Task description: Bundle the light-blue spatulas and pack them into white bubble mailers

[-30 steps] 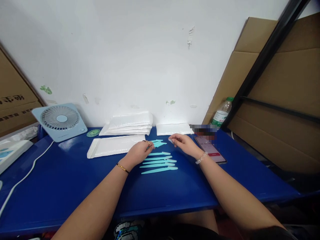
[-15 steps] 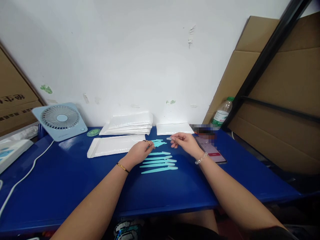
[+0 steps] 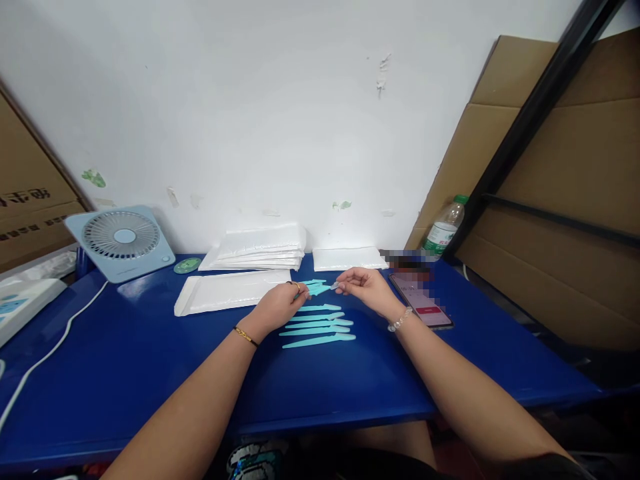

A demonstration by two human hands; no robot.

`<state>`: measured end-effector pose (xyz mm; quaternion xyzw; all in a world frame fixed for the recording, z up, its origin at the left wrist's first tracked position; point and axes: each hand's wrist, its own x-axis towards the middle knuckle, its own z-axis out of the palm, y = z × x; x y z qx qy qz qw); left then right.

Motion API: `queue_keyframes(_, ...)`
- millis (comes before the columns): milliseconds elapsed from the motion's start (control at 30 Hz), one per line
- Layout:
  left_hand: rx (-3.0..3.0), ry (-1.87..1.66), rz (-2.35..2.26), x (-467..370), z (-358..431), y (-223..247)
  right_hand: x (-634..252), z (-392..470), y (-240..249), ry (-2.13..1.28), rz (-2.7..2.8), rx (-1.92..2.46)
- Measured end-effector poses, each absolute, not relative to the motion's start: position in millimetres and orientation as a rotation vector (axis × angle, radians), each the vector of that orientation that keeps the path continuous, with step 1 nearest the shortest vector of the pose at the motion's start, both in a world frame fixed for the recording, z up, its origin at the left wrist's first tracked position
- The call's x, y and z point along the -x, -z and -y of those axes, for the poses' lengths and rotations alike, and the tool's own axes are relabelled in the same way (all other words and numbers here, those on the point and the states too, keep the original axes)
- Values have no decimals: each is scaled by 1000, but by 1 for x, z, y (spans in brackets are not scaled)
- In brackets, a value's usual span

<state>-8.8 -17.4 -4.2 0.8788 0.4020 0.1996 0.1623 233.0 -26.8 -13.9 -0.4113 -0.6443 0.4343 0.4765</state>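
My left hand (image 3: 281,303) is closed around the handle of a turquoise eyebrow razor (image 3: 321,291), whose head points right. Between the fingertips of my right hand (image 3: 367,287) is a small clear plastic cap (image 3: 335,286), right at the tip of that razor. Whether the cap has slid over the blade cannot be made out. Just beyond, another turquoise razor (image 3: 315,282) shows partly behind the held one. Several more turquoise razors (image 3: 315,343) lie side by side on the blue table nearer to me, heads to the right with pale covers on them.
White padded mailers (image 3: 260,247) are stacked against the wall, with a single mailer (image 3: 225,291) in front and another (image 3: 350,258) to the right. A phone (image 3: 425,303) and a bottle (image 3: 443,230) stand right. A fan (image 3: 123,240) and a green disc (image 3: 187,265) are left.
My right hand has moved slightly left, bringing the clear cap from a small gap away up to the razor's tip. The left hand is nearly still.
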Motion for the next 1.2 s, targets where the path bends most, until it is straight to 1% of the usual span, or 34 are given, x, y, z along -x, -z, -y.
queue_keyframes(233, -2463, -550, -1082, 4, 20, 6, -217, 33, 17, -1128, 1646, 1037)
queue_keyframes(367, -2481, -481, -1067, 1, 23, 7, -223, 34, 13, -1154, 1802, 1093)
queue_keyframes(433, -2490, -426, -1061, 1, 23, 9, -234, 30, 12, -1003, 1880, 1178)
queue_keyframes(500, -2503, -416, -1092, 2, 21, 11, -249, 23, 12, -679, 1900, 1302)
queue_keyframes(567, -2535, -481, -1190, 5, 16, 13, -262, 15, 15, -364, 1929, 1411)
queue_keyframes(633, -2580, -558, -1327, 8, 10, 15, -270, 9, 20, -196, 2016, 1473)
queue_keyframes(800, -2627, -533, -1530, 12, -2, 19, -266, 5, 27, -70, 2201, 1562)
queue_keyframes(1000, -2601, -489, -1542, 12, -5, 22, -261, 6, 24, -27, 2258, 1650)
queue_keyframes(1200, -2661, -506, -1522, 14, -6, 21, -255, 10, 20, 145, 2336, 1667)
